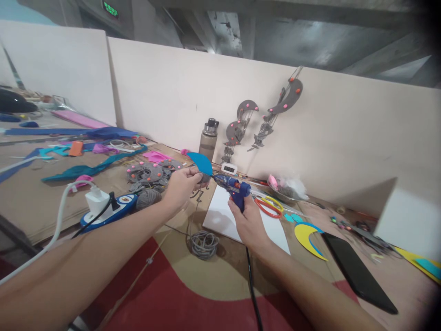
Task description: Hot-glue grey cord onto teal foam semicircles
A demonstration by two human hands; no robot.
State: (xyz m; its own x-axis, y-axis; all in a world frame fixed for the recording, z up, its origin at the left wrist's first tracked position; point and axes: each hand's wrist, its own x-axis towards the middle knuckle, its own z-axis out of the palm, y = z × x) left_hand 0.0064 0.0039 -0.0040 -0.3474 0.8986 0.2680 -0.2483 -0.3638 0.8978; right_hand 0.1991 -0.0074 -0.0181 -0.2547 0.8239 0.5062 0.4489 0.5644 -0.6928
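Note:
My left hand (182, 186) pinches a blue crescent-shaped cutout (201, 162) and a small grey piece by its lower end. In my right hand (250, 220) is a blue hot glue gun (237, 186), gripped by its handle, its nozzle pointing left at the grey piece. Whether the nozzle touches it I cannot tell. Below my hands lie a sheet of white paper (223, 216) and a coil of grey cord (204, 244). A black cable hangs down from beneath my right hand.
To the left are a blue power strip (127, 200), a grey yarn ball (149, 198) and grey dotted ornaments (148, 172). A bottle (208, 140) stands behind. On the right lie scissors (268, 209), a yellow crescent (306, 239) and a black phone (358, 271). A white partition (165, 87) rises behind.

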